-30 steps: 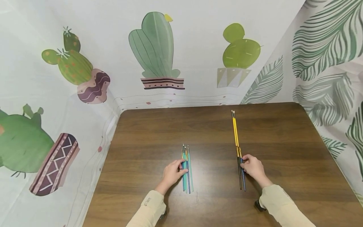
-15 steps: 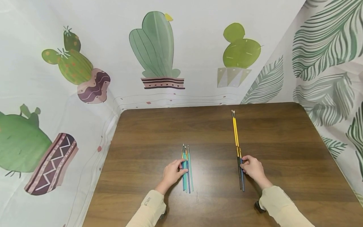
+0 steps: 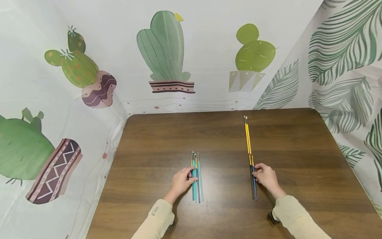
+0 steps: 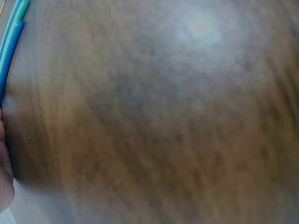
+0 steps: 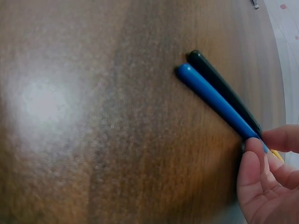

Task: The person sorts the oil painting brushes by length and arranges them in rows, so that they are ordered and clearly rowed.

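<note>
On the brown table, my left hand (image 3: 180, 181) rests on a group of several teal and blue paintbrushes (image 3: 199, 191), its thumb and forefinger apart over the handles. In the left wrist view a blue handle (image 4: 13, 49) and the hand's edge show at the far left. My right hand (image 3: 266, 176) pinches a blue paintbrush (image 3: 255, 192) between thumb and fingers. A black paintbrush (image 3: 252, 186) lies along its left side, the two handle ends close together in the right wrist view. Their gold ferrules meet the lower ends of two yellow paintbrushes (image 3: 248, 139), which lie side by side with pale bristles pointing away.
The wooden table (image 3: 221, 136) has rounded far corners. Behind it hangs a white cloth (image 3: 209, 49) printed with cacti, with a leaf-patterned cloth (image 3: 337, 53) at the right. A glare spot lies between the hands.
The blue paintbrush under my right hand has swung its near end slightly left, closer to the black one. My left hand and its group of paintbrushes stay where they were.
</note>
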A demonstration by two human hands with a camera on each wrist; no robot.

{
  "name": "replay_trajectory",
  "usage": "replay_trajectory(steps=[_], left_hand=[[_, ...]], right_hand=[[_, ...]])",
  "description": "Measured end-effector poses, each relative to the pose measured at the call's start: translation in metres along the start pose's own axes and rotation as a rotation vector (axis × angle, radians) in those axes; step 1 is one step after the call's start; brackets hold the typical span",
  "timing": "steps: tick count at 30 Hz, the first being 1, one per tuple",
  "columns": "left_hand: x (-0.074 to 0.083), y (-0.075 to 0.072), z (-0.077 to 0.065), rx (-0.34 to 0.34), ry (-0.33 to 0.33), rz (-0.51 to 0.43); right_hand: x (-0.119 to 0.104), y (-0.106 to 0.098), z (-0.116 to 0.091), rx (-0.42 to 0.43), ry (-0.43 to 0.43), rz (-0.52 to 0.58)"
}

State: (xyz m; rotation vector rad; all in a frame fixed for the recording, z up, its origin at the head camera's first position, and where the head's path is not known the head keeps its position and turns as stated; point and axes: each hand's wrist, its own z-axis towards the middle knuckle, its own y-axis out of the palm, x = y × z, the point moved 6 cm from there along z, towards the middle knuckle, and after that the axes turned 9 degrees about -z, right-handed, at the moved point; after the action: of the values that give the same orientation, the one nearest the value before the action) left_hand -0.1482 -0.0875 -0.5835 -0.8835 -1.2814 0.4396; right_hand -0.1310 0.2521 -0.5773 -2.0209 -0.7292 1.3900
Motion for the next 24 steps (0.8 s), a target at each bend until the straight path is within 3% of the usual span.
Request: replay_trajectory(steps=[9, 14, 19, 24], left_hand=[[-0.001, 0.000, 0.000, 0.010, 0.015, 0.003], [-0.002, -0.001, -0.001, 0.008, 0.012, 0.004], [-0.002, -0.002, -0.001, 0.002, 0.006, 0.006], [0.000, -0.003, 0.000, -0.001, 0.018, 0.004]], right_hand=[[-0.008, -0.008, 0.004, 0.083, 0.040, 0.083], [-0.035, -0.004, 0.010, 0.106, 0.003, 0.145], [-0.080, 0.027, 0.012, 0.003, -0.057, 0.291], [-0.115, 0.068, 0.011, -0.131, -0.033, 0.432]])
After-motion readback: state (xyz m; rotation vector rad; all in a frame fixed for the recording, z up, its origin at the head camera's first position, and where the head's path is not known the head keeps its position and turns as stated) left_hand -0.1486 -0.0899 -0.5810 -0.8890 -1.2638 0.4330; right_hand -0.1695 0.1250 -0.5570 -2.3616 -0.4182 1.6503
